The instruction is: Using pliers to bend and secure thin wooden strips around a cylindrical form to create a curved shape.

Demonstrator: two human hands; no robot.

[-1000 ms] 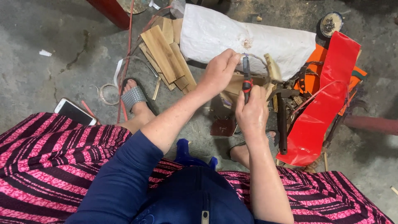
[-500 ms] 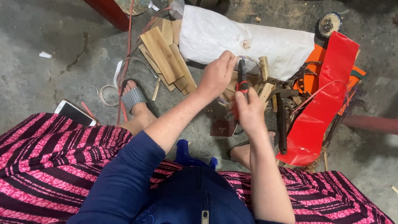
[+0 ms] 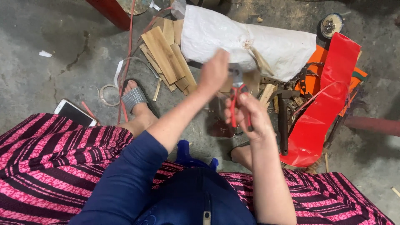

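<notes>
Since half a second ago the left hand [image 3: 213,73] has lifted, blurred, so whether its fingers are spread or pinching cannot be told. The right hand [image 3: 246,114] has dropped slightly, fingers wrapped around red-handled pliers [image 3: 238,106] above the floor [image 3: 41,29].

Flat, even light, pretty soft shadows

Both hands are motion-blurred, the left hand [image 3: 214,71] worst; the concrete floor [image 3: 50,29] stays sharp, corners a bit darker.

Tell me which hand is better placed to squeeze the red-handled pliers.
The right hand. Its fingers are already wrapped around the red-handled pliers. The left hand is raised up at the jaw end, blurred, not on the handles.
</notes>
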